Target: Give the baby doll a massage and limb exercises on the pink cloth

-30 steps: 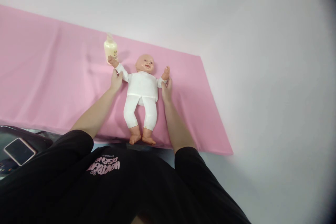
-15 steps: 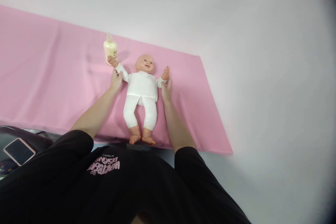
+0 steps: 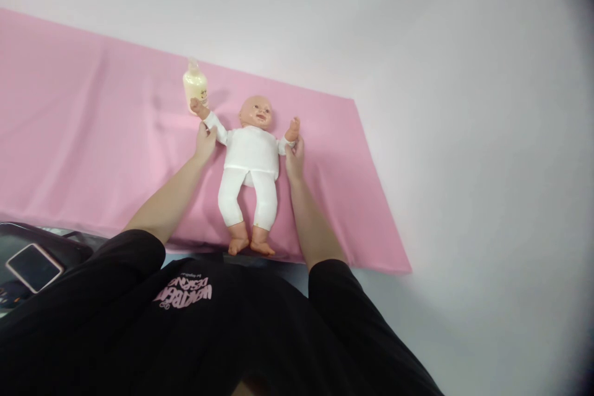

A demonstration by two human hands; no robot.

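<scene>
A baby doll (image 3: 251,161) in a white top and white trousers lies on its back on a pink cloth (image 3: 83,148), head away from me, both arms raised. My left hand (image 3: 205,141) grips the doll's sleeved arm on the left side. My right hand (image 3: 294,156) holds the doll's other arm at the cuff. A small pale yellow bottle (image 3: 195,88) stands on the cloth just beyond the doll's left-side hand.
The pink cloth covers a white surface (image 3: 464,136) that stretches to the right and far side. A phone (image 3: 33,266) lies on a dark object at the lower left. My black shirt fills the bottom of the view.
</scene>
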